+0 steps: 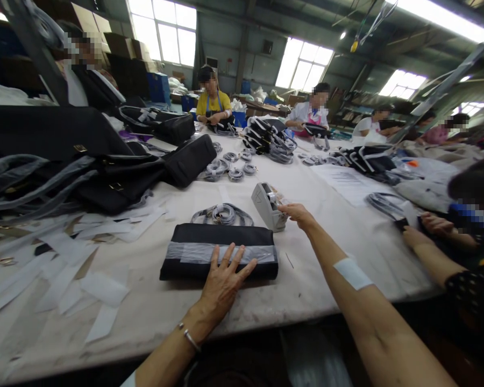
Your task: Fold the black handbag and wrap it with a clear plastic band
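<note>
A black bag (221, 235), folded flat into a long bundle, lies on the table in front of me with a band of clear plastic wrap (185, 251) along it. My left hand (226, 274) rests on the bag and its wrap, fingers spread. To the right, just behind the bag, is a grey tape dispenser (268, 207). My right hand (298, 214) has its fingers closed at the dispenser's right edge; whether tape is between the fingertips is hidden. Directly behind the bag lies a coiled strap (223, 214) in plastic wrap.
Loose white strips (102, 287) litter the table at left, beside piled black bags (116, 180). Wrapped strap coils (236, 173) and a stack of black bags (268, 137) lie farther back. A co-worker's hands (423, 231) work close on my right; other people sit across the table.
</note>
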`<state>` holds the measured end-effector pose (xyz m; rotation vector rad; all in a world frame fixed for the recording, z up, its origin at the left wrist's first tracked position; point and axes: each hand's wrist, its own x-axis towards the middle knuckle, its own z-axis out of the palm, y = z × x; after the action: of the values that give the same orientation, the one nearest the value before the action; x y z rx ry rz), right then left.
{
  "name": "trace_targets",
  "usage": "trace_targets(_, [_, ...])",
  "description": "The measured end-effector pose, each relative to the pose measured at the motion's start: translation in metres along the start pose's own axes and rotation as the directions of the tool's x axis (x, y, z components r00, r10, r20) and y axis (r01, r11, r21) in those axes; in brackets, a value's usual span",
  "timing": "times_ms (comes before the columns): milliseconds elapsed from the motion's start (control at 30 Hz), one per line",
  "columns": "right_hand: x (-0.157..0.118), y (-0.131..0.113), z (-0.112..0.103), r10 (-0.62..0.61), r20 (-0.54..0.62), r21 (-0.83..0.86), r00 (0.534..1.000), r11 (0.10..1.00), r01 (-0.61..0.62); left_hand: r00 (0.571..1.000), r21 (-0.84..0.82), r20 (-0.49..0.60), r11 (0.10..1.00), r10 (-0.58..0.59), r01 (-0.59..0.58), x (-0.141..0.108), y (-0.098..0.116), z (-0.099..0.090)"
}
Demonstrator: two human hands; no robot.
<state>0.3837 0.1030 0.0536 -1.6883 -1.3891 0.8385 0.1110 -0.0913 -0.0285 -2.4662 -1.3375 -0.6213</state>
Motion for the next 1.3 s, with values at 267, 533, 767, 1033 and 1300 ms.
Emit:
trace_targets(267, [-0.033, -0.003, -0.015, 0.028, -0.091, 0.148, 0.995, 0.989, -0.014, 1.000, -0.004, -0.001, 1.000, 0.002, -0.002, 0.001, 0.001, -0.003])
trace_targets(533, [-0.081, 0.044, -0.027, 0.181, -0.043, 0.039, 0.983, 0.983, -0.179, 0.999, -0.013, 0.030, 1.000, -0.011, 0.011, 0.000, 0.002, -0.005])
trace_targets(767, [-0.139, 0.002, -0.015, 0.040, 0.418, 0.001, 0.907, 0.999, -0.045, 0.998, -0.038, 0.066, 0.999, -0.021, 0.024, 0.003, 0.003, -0.013])
trace_targets(1033, [-0.150, -0.003, 0.026, 0.074, 0.286, -0.471, 0.955, 0.879, 0.073, 0.998, -0.049, 0.063, 0.999, -0.013, 0.016, 0.003, 0.004, -0.015])
trace_targets(1300, [-0.131, 0.036, -0.022, 0.226, 0.227, -0.505, 0.947, 0.859, -0.084, 0.999, -0.074, 0.045, 0.997, -0.017, 0.020, 0.002, 0.004, -0.012])
